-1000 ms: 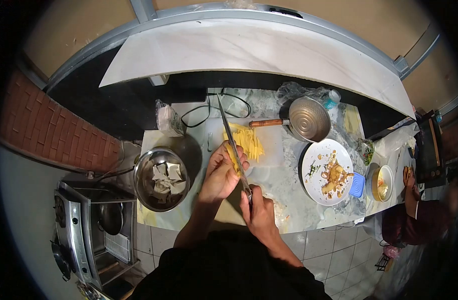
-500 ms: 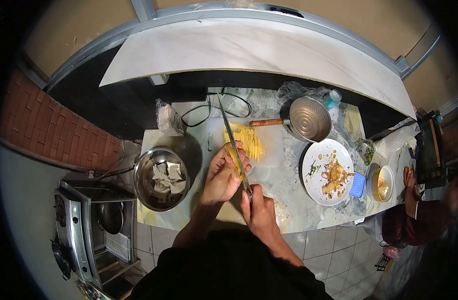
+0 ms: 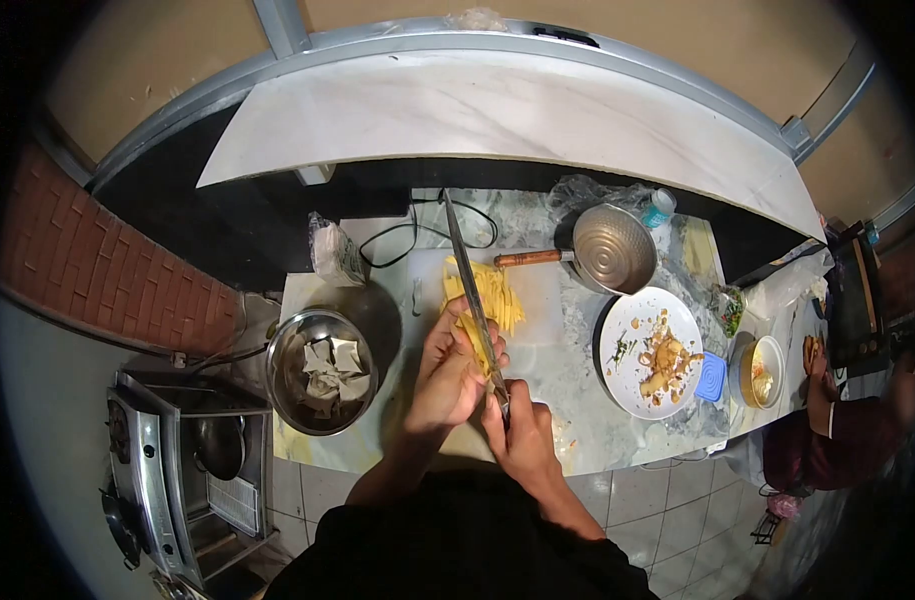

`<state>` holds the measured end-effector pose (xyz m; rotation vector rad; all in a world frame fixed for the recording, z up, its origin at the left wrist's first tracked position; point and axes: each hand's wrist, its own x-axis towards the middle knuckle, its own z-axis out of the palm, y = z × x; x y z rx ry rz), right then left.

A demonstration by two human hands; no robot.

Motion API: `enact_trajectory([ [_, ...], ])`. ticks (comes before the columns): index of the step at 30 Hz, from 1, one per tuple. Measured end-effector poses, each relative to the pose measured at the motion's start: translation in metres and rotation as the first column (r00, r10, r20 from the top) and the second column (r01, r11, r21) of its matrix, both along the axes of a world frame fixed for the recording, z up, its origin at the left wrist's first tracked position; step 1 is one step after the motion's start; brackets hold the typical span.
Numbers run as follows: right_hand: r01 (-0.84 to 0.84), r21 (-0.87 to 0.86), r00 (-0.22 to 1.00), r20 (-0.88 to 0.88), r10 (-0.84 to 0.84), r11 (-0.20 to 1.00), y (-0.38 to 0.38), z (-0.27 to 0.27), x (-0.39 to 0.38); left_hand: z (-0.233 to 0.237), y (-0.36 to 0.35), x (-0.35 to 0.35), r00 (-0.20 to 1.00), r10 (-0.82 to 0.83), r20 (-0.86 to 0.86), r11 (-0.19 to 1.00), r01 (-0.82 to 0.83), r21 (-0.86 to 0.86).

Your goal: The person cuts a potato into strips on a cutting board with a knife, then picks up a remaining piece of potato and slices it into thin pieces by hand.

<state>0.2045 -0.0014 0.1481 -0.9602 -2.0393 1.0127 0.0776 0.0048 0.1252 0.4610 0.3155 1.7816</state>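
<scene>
My right hand (image 3: 522, 432) is closed round the handle of a long knife (image 3: 459, 243), whose blade points away from me. Held up in the fingers of my left hand (image 3: 447, 378) is a yellow slice (image 3: 474, 338), and the blade lies right along its side. Just beyond the hands, a pile of yellow strips (image 3: 495, 298) rests on a white cutting board (image 3: 539, 305). The blade and fingers hide part of the slice and part of the pile.
Left stands a steel bowl (image 3: 273, 385) with pale flat pieces. On the right are a saucepan (image 3: 614, 250), a white plate (image 3: 627, 318) of scraps and a blue lid (image 3: 712, 376). A plastic-wrapped pack (image 3: 335, 253) and black cable (image 3: 414, 225) lie behind. Another person (image 3: 827, 445) is far right.
The whole view has shifted slightly, so the counter sits a little lower. Both hands keep their holds, with the knife still against the yellow slice.
</scene>
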Motion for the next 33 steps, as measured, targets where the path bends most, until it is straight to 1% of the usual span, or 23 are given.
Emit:
enact_trajectory([
  [1, -0.001, 0.007, 1.0, 0.004, 0.001, 1.0, 0.0, 0.0, 0.0, -0.003, -0.002, 0.001, 1.0, 0.002, -0.002, 1.0, -0.002, 0.003],
  [3, 0.002, 0.018, 1.0, 0.006, -0.002, 1.0, 0.0, -0.001, 0.0, -0.008, -0.005, 0.004, 0.999, 0.044, 0.024, 0.995, -0.042, -0.088],
  [7, -0.009, 0.009, 1.0, 0.013, 0.009, 1.0, -0.004, -0.001, 0.002, -0.004, -0.007, 0.006, 0.996, 0.079, -0.03, 0.992, -0.082, -0.095],
  [9, -0.01, 0.007, 1.0, 0.014, 0.01, 1.0, -0.006, 0.001, 0.003, -0.002, -0.007, 0.001, 1.0, 0.015, -0.009, 1.0, -0.015, 0.02],
  [10, -0.009, 0.028, 1.0, 0.023, 0.009, 1.0, -0.008, 0.002, 0.002, 0.0, -0.007, -0.001, 1.0, 0.013, -0.01, 1.0, -0.013, 0.019],
  [12, -0.01, 0.049, 1.0, 0.03, 0.009, 0.999, -0.01, 0.005, 0.002, 0.004, -0.007, -0.006, 0.995, 0.037, -0.092, 0.997, -0.03, 0.076],
  [13, -0.015, 0.023, 1.0, 0.028, 0.014, 1.0, -0.012, 0.006, 0.003, 0.007, -0.008, -0.008, 0.995, 0.038, -0.093, 0.997, -0.031, 0.074],
  [14, -0.021, -0.003, 0.999, 0.026, 0.021, 1.0, -0.013, 0.007, 0.003, 0.011, -0.01, -0.01, 0.989, 0.035, -0.141, 0.997, -0.026, 0.067],
  [15, -0.023, -0.004, 0.999, 0.024, 0.023, 1.0, -0.014, 0.008, 0.003, 0.013, -0.01, -0.013, 0.982, 0.033, -0.188, 0.998, -0.022, 0.061],
  [16, -0.022, 0.002, 0.999, 0.033, 0.022, 1.0, -0.014, 0.008, 0.003, 0.013, -0.01, -0.016, 0.981, 0.032, -0.19, 0.998, -0.021, 0.06],
  [18, -0.02, 0.006, 0.999, 0.042, 0.02, 1.0, -0.016, 0.007, 0.003, 0.012, -0.009, -0.021, 0.964, 0.013, -0.264, 0.994, 0.015, 0.104],
  [21, -0.01, -0.038, 0.999, 0.041, 0.012, 0.999, -0.017, 0.006, 0.003, 0.01, -0.008, -0.019, 0.956, 0.055, -0.287, 0.993, -0.022, 0.115],
  [22, -0.02, -0.011, 0.999, 0.034, 0.02, 1.0, -0.015, 0.006, 0.003, 0.008, -0.008, -0.017, 0.956, 0.054, -0.288, 0.993, -0.021, 0.116],
  [24, -0.027, 0.016, 0.999, 0.029, 0.026, 1.0, -0.014, 0.004, 0.003, 0.005, -0.01, -0.01, 0.99, 0.037, -0.138, 0.997, -0.028, 0.067],
  [25, -0.032, 0.031, 0.999, -0.004, 0.032, 0.999, -0.012, 0.002, 0.004, 0.006, -0.01, -0.007, 0.99, 0.038, -0.138, 0.997, -0.029, 0.068],
  [27, -0.041, 0.048, 0.998, -0.037, 0.043, 0.998, -0.01, 0.0, 0.004, 0.01, -0.011, -0.002, 0.997, -0.057, 0.055, 0.998, 0.056, 0.013],
  [28, -0.038, 0.059, 0.999, -0.036, 0.04, 0.998, -0.008, 0.0, 0.005, -0.004, -0.013, -0.003, 0.999, -0.049, -0.003, 0.999, 0.049, -0.005],
  [29, -0.035, 0.071, 0.999, -0.035, 0.037, 0.997, -0.008, -0.001, 0.006, -0.008, -0.014, -0.002, 0.999, -0.049, -0.001, 0.999, 0.049, -0.005],
  [31, -0.027, 0.087, 1.0, -0.007, 0.028, 0.996, -0.007, 0.001, 0.006, -0.011, -0.014, -0.001, 0.997, -0.009, -0.072, 0.997, 0.014, 0.075],
  [32, -0.024, 0.105, 1.0, 0.019, 0.022, 0.994, -0.007, 0.001, 0.006, -0.01, -0.016, -0.002, 0.997, -0.008, -0.071, 0.997, 0.013, 0.073],
  [33, -0.028, 0.103, 0.999, 0.02, 0.026, 0.994, -0.007, 0.002, 0.007, -0.007, -0.017, -0.004, 0.992, 0.006, -0.125, 1.0, -0.003, 0.022],
])
